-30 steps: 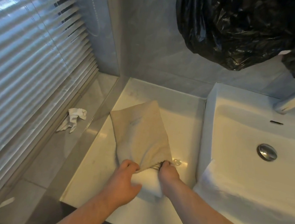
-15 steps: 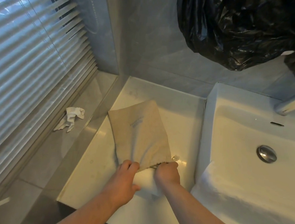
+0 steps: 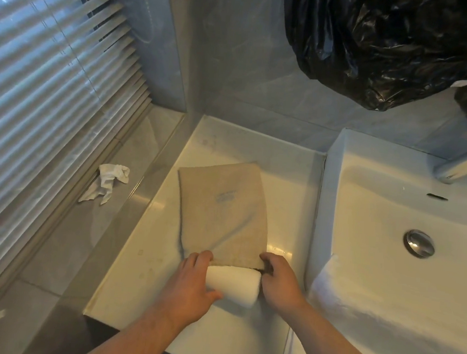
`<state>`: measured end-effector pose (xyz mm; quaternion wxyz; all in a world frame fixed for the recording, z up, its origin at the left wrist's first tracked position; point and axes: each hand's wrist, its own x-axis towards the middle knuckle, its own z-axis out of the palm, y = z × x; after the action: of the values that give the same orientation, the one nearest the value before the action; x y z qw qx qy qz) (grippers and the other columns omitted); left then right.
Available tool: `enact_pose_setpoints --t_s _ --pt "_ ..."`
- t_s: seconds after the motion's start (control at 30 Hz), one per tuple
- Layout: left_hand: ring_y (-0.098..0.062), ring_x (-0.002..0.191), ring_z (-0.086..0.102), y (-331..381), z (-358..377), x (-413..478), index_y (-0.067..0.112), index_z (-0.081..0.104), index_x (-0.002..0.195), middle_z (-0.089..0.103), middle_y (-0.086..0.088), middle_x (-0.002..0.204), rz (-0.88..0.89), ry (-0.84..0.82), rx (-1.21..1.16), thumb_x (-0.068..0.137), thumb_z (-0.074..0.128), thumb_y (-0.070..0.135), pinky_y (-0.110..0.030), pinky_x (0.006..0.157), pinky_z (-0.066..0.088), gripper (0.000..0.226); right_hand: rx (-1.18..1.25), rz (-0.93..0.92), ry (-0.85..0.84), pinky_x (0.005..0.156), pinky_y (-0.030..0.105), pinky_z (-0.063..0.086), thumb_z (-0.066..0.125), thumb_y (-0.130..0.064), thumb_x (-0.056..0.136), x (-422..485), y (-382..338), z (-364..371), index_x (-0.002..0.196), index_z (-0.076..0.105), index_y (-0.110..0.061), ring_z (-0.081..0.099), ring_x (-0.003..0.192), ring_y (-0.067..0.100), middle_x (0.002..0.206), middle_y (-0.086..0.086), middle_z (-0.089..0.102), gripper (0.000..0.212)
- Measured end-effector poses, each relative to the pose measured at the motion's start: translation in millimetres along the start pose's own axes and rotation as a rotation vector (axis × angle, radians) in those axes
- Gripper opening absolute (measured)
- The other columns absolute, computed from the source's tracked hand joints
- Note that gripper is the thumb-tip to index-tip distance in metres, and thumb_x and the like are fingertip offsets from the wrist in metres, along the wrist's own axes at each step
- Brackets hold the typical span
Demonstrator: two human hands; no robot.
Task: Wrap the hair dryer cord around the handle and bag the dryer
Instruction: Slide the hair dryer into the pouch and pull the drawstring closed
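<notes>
Since a second ago my left hand and right hand, fingers pinching the beige bag mouth on the desk, have spread it wider; white dryer end protrudes nearside, bagging incomplete.

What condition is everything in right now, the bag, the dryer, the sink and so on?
Beige cloth bag: lying flat on the counter, mouth toward the person, held open at both corners.
White hair dryer: partly inside the bag, its near end sticking out.
Left hand: gripping the bag's left corner.
Right hand: gripping the bag's right corner.
Sink: dry-looking, drain plug down.
Window blinds: lowered.
Crumpled tissue: lying on the ledge.
</notes>
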<state>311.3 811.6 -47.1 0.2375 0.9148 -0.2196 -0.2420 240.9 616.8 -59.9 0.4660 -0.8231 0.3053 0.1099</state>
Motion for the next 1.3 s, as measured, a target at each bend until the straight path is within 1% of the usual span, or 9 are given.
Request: enact_pose_setpoints --t_s 0.13,0.37,0.47,0.57,0.7,0.77,0.93,1.07,1.3 --pt "-0.017 0.128 0.043 -3.6 1.6 0.2 0.021 0.034 0.143 0.048 0.001 0.136 -0.079 0.034 -0.058 0.075 0.080 0.039 -0.025 0.103 0.036 0.084 -0.045 0.016 -0.146 0.096 0.026 0.046 0.065 -0.028 0.067 -18.6 12.2 -2.8 0.134 0.038 -0.023 0.053 0.110 0.010 0.126 -0.005 0.046 0.072" --pt "-0.013 0.128 0.044 -10.2 -3.2 6.2 0.020 0.039 0.142 0.048 0.006 0.134 -0.057 0.018 -0.112 0.073 0.082 0.035 -0.024 0.105 0.036 0.083 -0.149 -0.110 -0.207 0.103 0.020 0.036 0.074 -0.055 0.057 -23.1 7.0 -5.2 0.144 0.022 -0.030 0.041 0.118 0.008 0.131 -0.009 0.029 0.104" --pt "-0.011 0.115 0.052 -15.3 -1.9 5.1 0.022 0.046 0.135 0.052 0.006 0.126 -0.090 0.036 -0.198 0.070 0.085 0.031 -0.021 0.098 0.043 0.076 -0.172 -0.141 -0.185 0.103 0.023 0.039 0.077 -0.056 0.054 -18.4 3.8 -1.9 0.137 0.032 -0.028 0.042 0.115 0.007 0.130 -0.010 0.032 0.098" --pt "-0.006 0.099 0.054 -22.6 0.3 6.7 0.017 0.054 0.121 0.051 0.005 0.114 -0.110 0.073 -0.271 0.063 0.089 0.026 -0.008 0.081 0.042 0.068 -0.149 -0.100 -0.166 0.094 0.020 0.042 0.079 -0.057 0.050 -16.8 2.5 -0.7 0.124 0.038 -0.029 0.046 0.107 0.006 0.122 -0.012 0.038 0.089" --pt "-0.001 0.094 0.054 -26.8 -3.6 13.0 0.021 0.058 0.114 0.045 0.004 0.118 -0.059 0.063 -0.287 0.065 0.087 0.016 -0.002 0.080 0.041 0.058 -0.109 -0.026 -0.086 0.078 0.026 0.051 0.080 -0.058 0.045 -16.7 5.1 2.6 0.102 0.041 -0.030 0.054 0.089 0.008 0.103 -0.010 0.050 0.075" --pt "0.003 0.094 0.053 -28.8 -5.6 18.0 0.024 0.058 0.112 0.045 0.001 0.116 -0.055 0.082 -0.331 0.068 0.084 0.006 0.002 0.079 0.038 0.054 -0.107 -0.014 -0.056 0.068 0.026 0.046 0.078 -0.058 0.048 -14.8 5.4 5.8 0.092 0.042 -0.027 0.051 0.077 0.009 0.092 -0.007 0.052 0.065" --pt "-0.005 0.090 0.058 -32.2 -5.5 26.6 0.022 0.059 0.108 0.045 0.005 0.109 -0.085 0.156 -0.393 0.069 0.085 0.002 -0.007 0.079 0.046 0.051 -0.146 -0.075 -0.031 0.061 0.023 0.038 0.070 -0.053 0.070 -10.0 5.9 11.6 0.072 0.040 -0.025 0.043 0.065 0.008 0.077 -0.005 0.050 0.041" --pt "-0.001 0.085 0.055 -32.4 -4.3 26.1 0.031 0.053 0.092 0.045 0.016 0.099 -0.087 0.211 -0.372 0.066 0.089 0.009 -0.016 0.074 0.050 0.050 -0.176 -0.121 -0.017 0.058 0.021 0.035 0.065 -0.048 0.081 -10.3 7.0 15.9 0.067 0.037 -0.025 0.041 0.061 0.007 0.069 -0.006 0.046 0.039" --pt "-0.008 0.073 0.055 -38.4 -5.6 31.8 0.031 0.050 0.081 0.052 -0.002 0.093 -0.174 0.206 -0.466 0.071 0.084 0.001 -0.005 0.063 0.044 0.047 -0.358 -0.186 0.002 0.052 0.022 0.029 0.047 -0.053 0.090 -7.4 0.8 19.8 0.059 0.031 -0.029 0.041 0.059 0.011 0.060 -0.010 0.039 0.043"
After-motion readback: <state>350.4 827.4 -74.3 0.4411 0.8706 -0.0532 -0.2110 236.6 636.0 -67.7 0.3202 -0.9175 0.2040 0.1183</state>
